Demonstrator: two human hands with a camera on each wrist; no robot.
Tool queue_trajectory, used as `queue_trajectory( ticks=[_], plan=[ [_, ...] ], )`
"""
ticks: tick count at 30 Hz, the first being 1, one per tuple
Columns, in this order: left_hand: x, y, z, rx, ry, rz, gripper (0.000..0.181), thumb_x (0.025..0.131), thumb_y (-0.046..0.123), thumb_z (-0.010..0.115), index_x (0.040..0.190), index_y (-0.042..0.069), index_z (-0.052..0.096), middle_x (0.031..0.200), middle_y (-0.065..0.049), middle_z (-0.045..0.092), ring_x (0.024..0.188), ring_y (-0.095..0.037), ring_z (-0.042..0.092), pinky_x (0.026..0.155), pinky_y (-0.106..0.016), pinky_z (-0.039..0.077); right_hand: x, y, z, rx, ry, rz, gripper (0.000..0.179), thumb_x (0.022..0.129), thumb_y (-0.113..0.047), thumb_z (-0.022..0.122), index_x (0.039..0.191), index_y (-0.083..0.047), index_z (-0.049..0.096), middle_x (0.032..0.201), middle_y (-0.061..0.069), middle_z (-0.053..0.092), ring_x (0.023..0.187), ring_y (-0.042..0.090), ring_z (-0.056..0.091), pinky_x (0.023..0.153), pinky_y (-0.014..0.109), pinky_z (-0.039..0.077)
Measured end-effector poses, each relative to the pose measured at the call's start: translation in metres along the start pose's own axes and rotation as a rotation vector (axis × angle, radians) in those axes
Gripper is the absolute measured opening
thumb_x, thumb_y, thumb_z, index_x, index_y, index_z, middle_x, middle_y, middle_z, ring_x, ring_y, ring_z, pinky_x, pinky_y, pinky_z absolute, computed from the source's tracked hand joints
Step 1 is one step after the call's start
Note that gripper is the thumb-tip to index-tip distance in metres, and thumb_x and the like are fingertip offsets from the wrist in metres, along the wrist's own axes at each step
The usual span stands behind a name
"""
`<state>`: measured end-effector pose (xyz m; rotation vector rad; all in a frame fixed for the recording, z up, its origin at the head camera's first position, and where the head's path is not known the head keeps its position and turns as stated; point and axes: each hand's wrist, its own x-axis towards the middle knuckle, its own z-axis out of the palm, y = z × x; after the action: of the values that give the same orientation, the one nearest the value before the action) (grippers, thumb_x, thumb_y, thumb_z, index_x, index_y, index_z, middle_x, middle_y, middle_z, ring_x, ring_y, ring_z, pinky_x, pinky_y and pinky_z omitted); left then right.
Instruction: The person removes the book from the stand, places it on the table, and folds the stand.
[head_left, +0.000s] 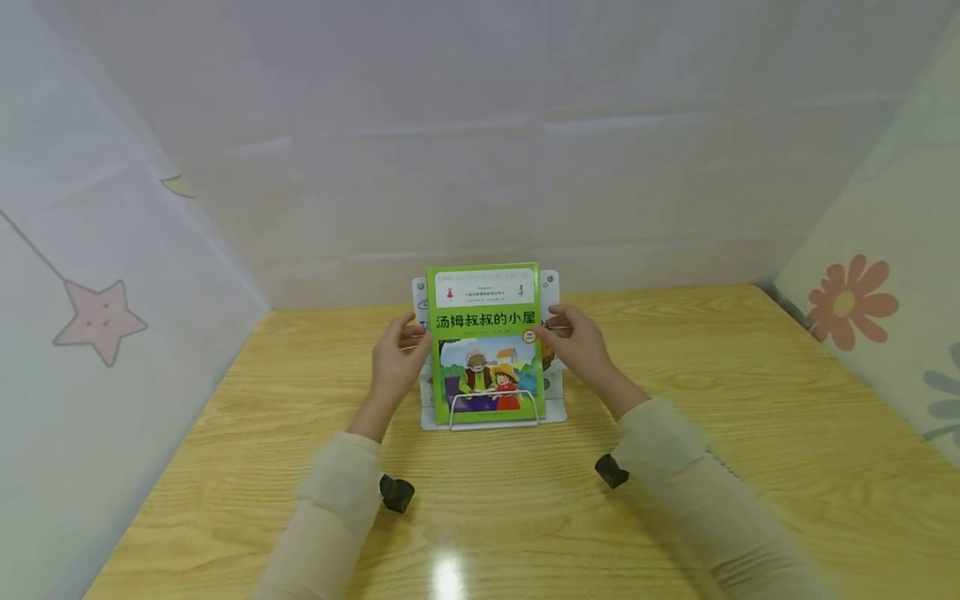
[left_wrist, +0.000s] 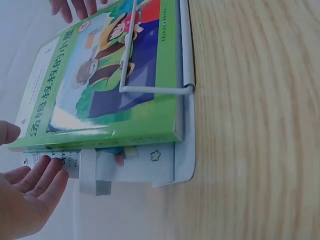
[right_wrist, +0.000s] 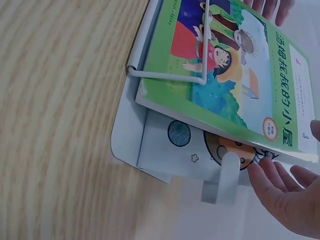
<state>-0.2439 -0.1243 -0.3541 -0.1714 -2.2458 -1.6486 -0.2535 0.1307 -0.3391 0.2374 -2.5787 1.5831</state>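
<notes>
Above a wooden table (head_left: pixel 495 508), beyond two pale sleeves (head_left: pixel 322 517), a left hand (head_left: pixel 399 358) and right hand (head_left: pixel 585 346) are flanking a green book (head_left: pixel 487 321), fingers loosely spread, while the book is standing behind a white wire stop (left_wrist: pixel 155 90), leaning on a patterned stand (head_left: pixel 555 410) before a pale backdrop (head_left: pixel 487 183).

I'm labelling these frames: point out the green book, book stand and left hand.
Green book (head_left: pixel 487 346), head view: middle of its front cover.
Book stand (right_wrist: pixel 195 142), right wrist view: printed back panel.
Left hand (head_left: pixel 397 358), head view: middle of the hand.
</notes>
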Motion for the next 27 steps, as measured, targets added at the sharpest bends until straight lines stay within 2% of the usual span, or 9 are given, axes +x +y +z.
queue_trajectory(
  ticks=[6, 16, 23, 27],
  plan=[
    [-0.001, -0.003, 0.008, 0.001, -0.005, -0.027, 0.043, 0.081, 0.008, 0.057, 0.121, 0.002, 0.043, 0.103, -0.015, 0.055, 0.091, -0.025, 0.053, 0.077, -0.03, 0.046, 0.001, 0.002, 0.007, 0.031, -0.009, 0.051, 0.048, 0.084, -0.022, 0.057, 0.123, 0.0, 0.04, 0.106, 0.015, 0.05, 0.094, 0.026, 0.05, 0.078, 0.035, 0.044],
    [-0.002, -0.006, 0.014, 0.032, -0.007, -0.028, 0.044, 0.081, 0.003, 0.053, 0.124, 0.006, 0.042, 0.105, -0.014, 0.052, 0.09, -0.024, 0.052, 0.073, -0.03, 0.047, 0.001, 0.003, 0.017, 0.039, -0.005, 0.025, 0.04, 0.087, -0.011, 0.051, 0.123, 0.0, 0.039, 0.1, 0.014, 0.048, 0.088, 0.024, 0.047, 0.071, 0.03, 0.045],
    [-0.001, -0.005, 0.016, 0.052, 0.004, -0.015, 0.046, 0.08, -0.006, 0.049, 0.123, 0.008, 0.044, 0.1, -0.015, 0.053, 0.087, -0.025, 0.052, 0.071, -0.032, 0.048, 0.004, 0.004, 0.023, 0.103, 0.006, 0.057, 0.04, 0.088, -0.01, 0.049, 0.124, -0.002, 0.036, 0.098, 0.012, 0.045, 0.084, 0.021, 0.044, 0.068, 0.029, 0.045],
    [0.001, -0.005, 0.016, 0.041, -0.001, -0.055, 0.047, 0.08, -0.007, 0.049, 0.123, 0.01, 0.045, 0.099, -0.014, 0.052, 0.088, -0.024, 0.052, 0.073, -0.031, 0.047, 0.005, 0.003, 0.025, 0.11, 0.034, 0.071, 0.037, 0.088, -0.007, 0.047, 0.123, -0.002, 0.037, 0.097, 0.012, 0.044, 0.084, 0.021, 0.043, 0.069, 0.029, 0.044]
  ],
)
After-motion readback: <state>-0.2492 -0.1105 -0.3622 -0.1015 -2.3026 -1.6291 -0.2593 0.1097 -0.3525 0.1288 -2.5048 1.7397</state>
